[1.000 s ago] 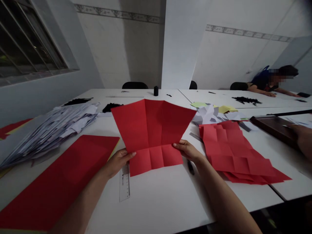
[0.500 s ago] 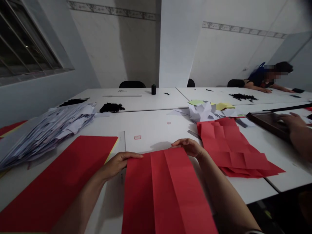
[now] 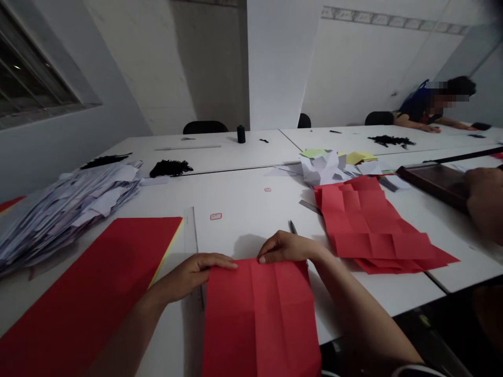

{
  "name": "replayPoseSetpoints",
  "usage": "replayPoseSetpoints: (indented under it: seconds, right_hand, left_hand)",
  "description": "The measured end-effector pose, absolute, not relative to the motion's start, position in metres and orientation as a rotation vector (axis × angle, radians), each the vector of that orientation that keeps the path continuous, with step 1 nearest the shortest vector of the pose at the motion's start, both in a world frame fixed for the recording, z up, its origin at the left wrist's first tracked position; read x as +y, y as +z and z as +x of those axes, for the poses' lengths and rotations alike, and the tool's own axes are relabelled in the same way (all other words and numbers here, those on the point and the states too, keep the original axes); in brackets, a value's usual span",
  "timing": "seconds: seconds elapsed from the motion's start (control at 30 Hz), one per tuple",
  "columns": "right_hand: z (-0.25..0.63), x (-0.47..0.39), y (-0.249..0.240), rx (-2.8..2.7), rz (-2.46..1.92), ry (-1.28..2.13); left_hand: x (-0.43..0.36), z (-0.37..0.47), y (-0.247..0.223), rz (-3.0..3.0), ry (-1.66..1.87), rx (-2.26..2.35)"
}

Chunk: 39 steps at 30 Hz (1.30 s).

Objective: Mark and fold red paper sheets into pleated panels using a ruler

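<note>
A red sheet of paper [image 3: 236, 319] with lengthwise creases lies in front of me, its near end running out of view. My left hand [image 3: 204, 269] grips its far left corner, fingers on top along the edge; the thumb is mostly hidden. At the middle of the far edge, close to a crease, my right hand [image 3: 285, 247] pinches the paper between thumb and curled fingers. Left of the sheet is a ruler [image 3: 190, 235], partly behind my left hand. A dark pen [image 3: 293, 227] shows just beyond my right hand.
Flat red sheets [image 3: 106, 283] lie at left beside a tall pile of white papers [image 3: 74, 209]. Folded red papers [image 3: 377, 220] and paper scraps [image 3: 326, 166] are at right. Another person's hand [image 3: 487, 201] touches a dark tray [image 3: 436, 183]. A black thread spool [image 3: 241, 134] stands farther back.
My right hand has moved left along the far edge, from near the right corner to the middle, and now pinches there. The sheet sits lower and flatter, and the pen has come into sight.
</note>
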State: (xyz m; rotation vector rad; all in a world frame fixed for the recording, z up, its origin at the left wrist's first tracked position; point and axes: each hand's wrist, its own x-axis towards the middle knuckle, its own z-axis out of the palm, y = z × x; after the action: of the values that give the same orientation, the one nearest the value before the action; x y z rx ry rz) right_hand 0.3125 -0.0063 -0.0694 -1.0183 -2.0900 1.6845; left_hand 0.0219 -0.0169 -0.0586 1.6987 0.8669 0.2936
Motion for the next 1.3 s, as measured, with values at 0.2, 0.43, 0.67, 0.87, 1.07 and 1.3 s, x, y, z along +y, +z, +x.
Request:
replayPoseSetpoints:
  seconds: [0.2, 0.43, 0.67, 0.87, 1.07, 1.3]
  right_hand:
    - [0.308, -0.010, -0.070, -2.040, -0.944, 1.748]
    - [0.288, -0.021, -0.077, -2.121, -0.898, 1.727]
    - [0.278, -0.025, -0.084, -2.202, -0.899, 1.666]
    - [0.275, -0.028, -0.088, -2.222, -0.865, 1.688]
    - [0.277, -0.025, -0.085, -2.183, -0.872, 1.734]
    - [0.292, -0.014, -0.081, -2.070, -0.969, 1.843]
  left_hand:
    - [-0.004, -0.004, -0.049, 1.543, 0.240, 0.624]
    - [-0.020, 0.032, -0.045, 1.782, 0.198, 1.033]
    - [-0.039, 0.059, -0.057, 1.914, 0.067, 1.046]
    - [-0.041, 0.060, -0.063, 1.867, 0.072, 1.056]
    - [-0.038, 0.059, -0.067, 1.859, 0.112, 1.034]
    - [-0.023, 0.039, -0.060, 1.851, 0.105, 1.095]
